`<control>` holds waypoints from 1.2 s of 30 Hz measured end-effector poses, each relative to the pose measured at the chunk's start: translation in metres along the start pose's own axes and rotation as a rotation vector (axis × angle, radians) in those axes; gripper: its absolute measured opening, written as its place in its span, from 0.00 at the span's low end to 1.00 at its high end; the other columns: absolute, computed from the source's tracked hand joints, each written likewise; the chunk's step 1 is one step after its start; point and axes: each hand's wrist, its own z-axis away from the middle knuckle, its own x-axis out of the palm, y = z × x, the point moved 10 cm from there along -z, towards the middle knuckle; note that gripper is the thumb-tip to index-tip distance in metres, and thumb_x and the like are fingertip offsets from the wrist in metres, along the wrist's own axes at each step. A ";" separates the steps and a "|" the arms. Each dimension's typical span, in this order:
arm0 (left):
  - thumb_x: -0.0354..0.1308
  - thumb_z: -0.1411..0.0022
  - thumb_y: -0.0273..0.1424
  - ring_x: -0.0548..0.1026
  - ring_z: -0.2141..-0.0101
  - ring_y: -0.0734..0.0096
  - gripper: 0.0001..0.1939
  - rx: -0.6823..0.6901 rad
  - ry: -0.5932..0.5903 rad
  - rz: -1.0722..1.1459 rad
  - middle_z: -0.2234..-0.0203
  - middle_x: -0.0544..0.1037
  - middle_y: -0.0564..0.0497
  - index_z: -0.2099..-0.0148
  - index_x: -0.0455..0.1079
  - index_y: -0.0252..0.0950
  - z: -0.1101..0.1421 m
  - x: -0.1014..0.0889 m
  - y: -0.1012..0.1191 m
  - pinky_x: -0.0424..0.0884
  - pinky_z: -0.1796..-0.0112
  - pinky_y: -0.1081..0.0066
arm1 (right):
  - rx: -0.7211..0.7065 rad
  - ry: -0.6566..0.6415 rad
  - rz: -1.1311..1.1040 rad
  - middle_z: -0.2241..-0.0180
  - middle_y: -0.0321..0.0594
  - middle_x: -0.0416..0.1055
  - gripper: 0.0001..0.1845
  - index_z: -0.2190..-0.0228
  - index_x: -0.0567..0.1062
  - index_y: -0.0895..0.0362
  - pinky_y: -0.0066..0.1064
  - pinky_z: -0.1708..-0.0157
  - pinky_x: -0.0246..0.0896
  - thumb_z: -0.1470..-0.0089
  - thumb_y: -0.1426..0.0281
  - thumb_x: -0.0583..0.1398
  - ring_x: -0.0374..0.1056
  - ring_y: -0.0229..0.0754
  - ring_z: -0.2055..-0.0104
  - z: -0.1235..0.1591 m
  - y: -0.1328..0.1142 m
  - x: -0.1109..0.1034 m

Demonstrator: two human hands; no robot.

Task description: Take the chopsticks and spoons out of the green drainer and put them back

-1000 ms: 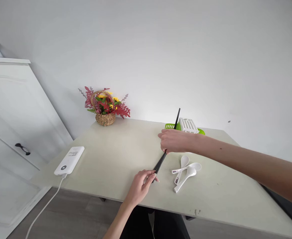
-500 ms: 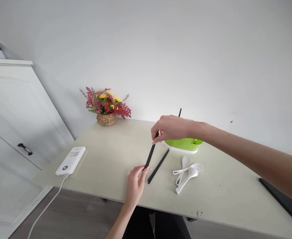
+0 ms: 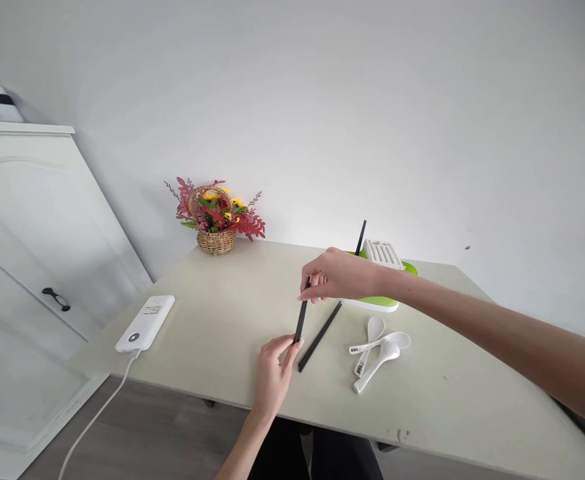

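Black chopsticks [image 3: 301, 321] slant between my two hands above the table. My left hand [image 3: 275, 365] pinches their lower end, and my right hand [image 3: 335, 275] grips the upper end with bent fingers. Beside them, to the right, more black chopsticks [image 3: 319, 337] lie close together on the tabletop. Three white spoons [image 3: 385, 349] rest crossed over one another farther right. Behind my right hand stands a green and white utensil holder [image 3: 383, 253], partly covered by the hand and forearm. A black chopstick end [image 3: 361, 237] sticks up from it; its lower part is hidden.
A wicker basket of artificial flowers [image 3: 216, 241] stands against the wall at the back of the pale table [image 3: 212, 313]. At the left edge lies a white power bank [image 3: 145, 324] with a cable hanging down. A white cabinet [image 3: 27, 227] is farther left.
My right hand has shifted slightly down and left along the chopsticks, which now stand steeper. More of the utensil holder shows. The view has moved slightly.
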 end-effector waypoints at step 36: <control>0.58 0.29 0.40 0.83 0.60 0.61 0.13 -0.014 -0.053 -0.047 0.62 0.86 0.50 0.57 0.83 0.45 -0.002 0.009 0.000 0.79 0.57 0.66 | 0.108 0.157 -0.300 0.71 0.34 0.81 0.15 0.72 0.77 0.52 0.32 0.67 0.72 0.44 0.54 0.66 0.76 0.39 0.71 0.026 0.034 0.000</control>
